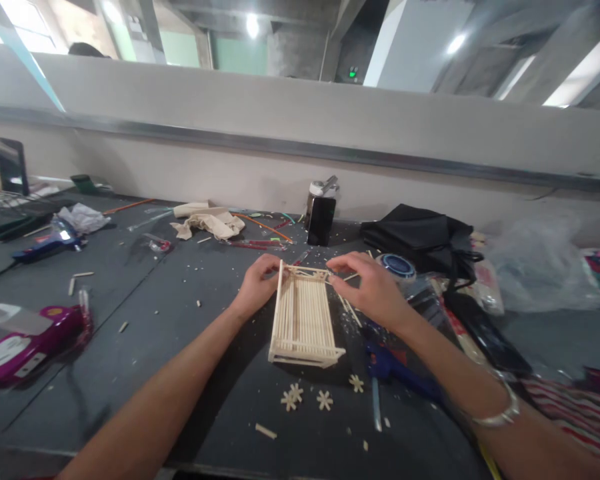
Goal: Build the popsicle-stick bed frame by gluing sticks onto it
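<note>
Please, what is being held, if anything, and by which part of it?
The left grip holds the wooden stick frame by its far left corner. The right grip is at the far right corner; whether it pinches there cannot be told.

One camera sits on the person's head. It looks forward and down at the dark surface (175,310). The left hand (259,285) and right hand (375,290) are close, near the middle. A pale wall (205,97) stands farther away, higher up.

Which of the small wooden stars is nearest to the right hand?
The rightmost star, beside the blue glue gun; the other three lie farther left and farther from the right hand.
</note>
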`<state>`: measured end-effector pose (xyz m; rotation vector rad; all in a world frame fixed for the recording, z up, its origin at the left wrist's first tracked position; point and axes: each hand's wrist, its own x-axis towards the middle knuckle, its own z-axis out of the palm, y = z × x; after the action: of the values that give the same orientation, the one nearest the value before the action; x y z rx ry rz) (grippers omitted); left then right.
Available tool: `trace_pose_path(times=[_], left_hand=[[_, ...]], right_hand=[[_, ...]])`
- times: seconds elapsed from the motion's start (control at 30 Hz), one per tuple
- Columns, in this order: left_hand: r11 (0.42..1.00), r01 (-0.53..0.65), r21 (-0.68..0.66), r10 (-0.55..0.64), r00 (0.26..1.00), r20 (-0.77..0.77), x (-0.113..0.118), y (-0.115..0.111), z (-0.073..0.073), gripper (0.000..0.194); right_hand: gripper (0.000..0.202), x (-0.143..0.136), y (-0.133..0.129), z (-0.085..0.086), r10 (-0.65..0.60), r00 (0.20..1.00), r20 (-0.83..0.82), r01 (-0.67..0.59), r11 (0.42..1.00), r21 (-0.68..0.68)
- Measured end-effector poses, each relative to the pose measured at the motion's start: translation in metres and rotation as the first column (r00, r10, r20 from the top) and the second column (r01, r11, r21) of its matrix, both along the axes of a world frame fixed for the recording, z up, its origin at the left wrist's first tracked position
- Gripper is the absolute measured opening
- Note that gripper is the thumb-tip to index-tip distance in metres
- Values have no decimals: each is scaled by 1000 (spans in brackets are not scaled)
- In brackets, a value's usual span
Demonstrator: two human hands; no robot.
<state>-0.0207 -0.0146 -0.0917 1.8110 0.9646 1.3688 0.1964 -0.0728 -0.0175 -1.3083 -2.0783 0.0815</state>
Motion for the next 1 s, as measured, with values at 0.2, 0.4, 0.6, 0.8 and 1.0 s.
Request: trace_pose_path(times=[0.2, 0.4, 0.6, 0.8, 1.0], left_hand=[[998, 0, -66, 0, 1000, -4, 0, 1, -3, 12], [994, -1, -107, -3, 999, -35, 0, -2, -1, 12], [973, 51, -227, -41, 998, 52, 4, -4, 3, 23], [891, 221, -397, -121, 957, 262, 7, -3, 1, 30], [820, 318, -476, -121, 909, 398, 2, -3, -2, 31]], right_hand=[[15, 38, -68, -2, -164, 986, -22, 161, 980, -114], [19, 76, -127, -31, -357, 933, -45, 341, 917, -209], [24, 94, -158, -52, -472, 882, -14, 463, 870, -169], [32, 101, -150, -81, -379, 909, 174, 380, 924, 27], [37, 97, -139, -104, -280, 901, 331, 288, 957, 26]])
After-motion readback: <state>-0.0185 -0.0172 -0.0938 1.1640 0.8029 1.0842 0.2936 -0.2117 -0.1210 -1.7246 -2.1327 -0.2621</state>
